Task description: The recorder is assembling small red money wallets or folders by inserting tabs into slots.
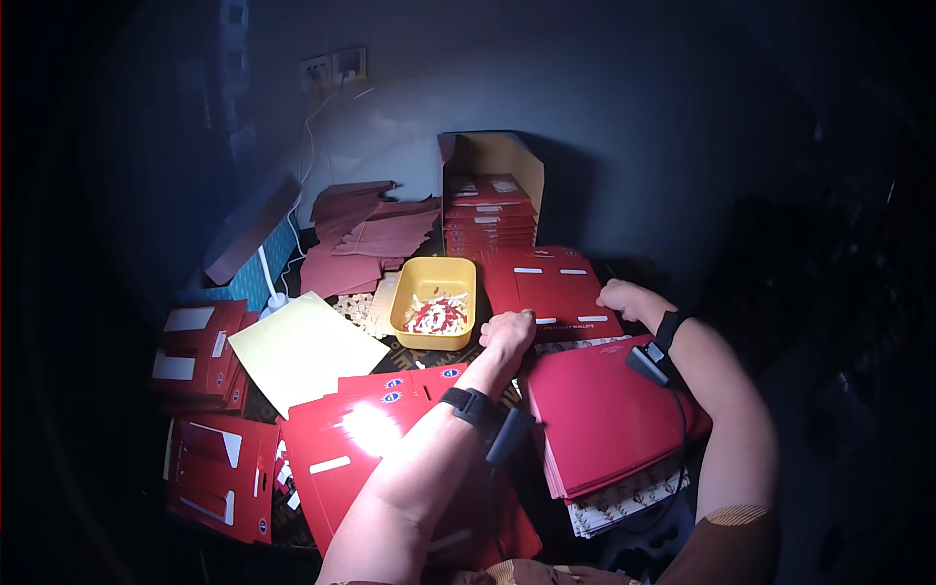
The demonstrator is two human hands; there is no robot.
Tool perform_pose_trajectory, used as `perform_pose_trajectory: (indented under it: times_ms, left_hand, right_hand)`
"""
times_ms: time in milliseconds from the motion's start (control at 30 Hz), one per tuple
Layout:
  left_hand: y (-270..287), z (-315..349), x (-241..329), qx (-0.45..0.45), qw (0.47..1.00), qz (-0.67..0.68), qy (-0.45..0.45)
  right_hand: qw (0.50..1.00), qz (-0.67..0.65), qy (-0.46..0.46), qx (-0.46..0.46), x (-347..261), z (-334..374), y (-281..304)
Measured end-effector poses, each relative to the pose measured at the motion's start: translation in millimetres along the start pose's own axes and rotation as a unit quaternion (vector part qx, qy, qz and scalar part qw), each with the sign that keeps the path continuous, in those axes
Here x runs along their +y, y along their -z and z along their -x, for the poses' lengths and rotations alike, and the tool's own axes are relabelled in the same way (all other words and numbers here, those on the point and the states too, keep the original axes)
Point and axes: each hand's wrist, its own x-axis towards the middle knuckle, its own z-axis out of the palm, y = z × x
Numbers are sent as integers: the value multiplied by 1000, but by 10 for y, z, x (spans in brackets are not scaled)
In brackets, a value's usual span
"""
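A flat red cardboard sheet [551,288] with white adhesive strips lies ahead of me, right of the yellow tub. My left hand [509,334] is closed at its near left corner, thumb toward the card. My right hand [629,300] has its fingers curled and pinched at the card's right edge. Fingertips of both hands are partly hidden. Just below, between my forearms, rests a thick stack of plain red sheets [614,405]. Under my left forearm lie more red printed cards [336,487], one with a bright glare.
A yellow tub [434,341] holds red and white scraps. Behind it are maroon card pieces [380,234] and an open carton [534,171] of stacked red folders. A pale yellow sheet [302,351] and red folder stacks [200,366] sit left. A white cable [292,234] runs up the wall.
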Motion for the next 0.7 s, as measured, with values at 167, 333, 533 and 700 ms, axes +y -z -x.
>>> perform_pose_trajectory:
  times_ms: [167,333,533,700]
  left_hand:
    - [-51,75,0,42,999,-15,4]
    - [-35,-111,-175,-48,987,147,-39]
    - [95,244,53,-70,976,204,-9]
    - [31,130,-62,-107,964,240,-37]
  right_hand:
    - [998,-24,-19,-64,47,-56,-52]
    - [993,-60,11,-100,189,-294,-68]
    - [994,-87,-15,59,126,-203,-205]
    - [995,-59,31,-79,167,-318,-180]
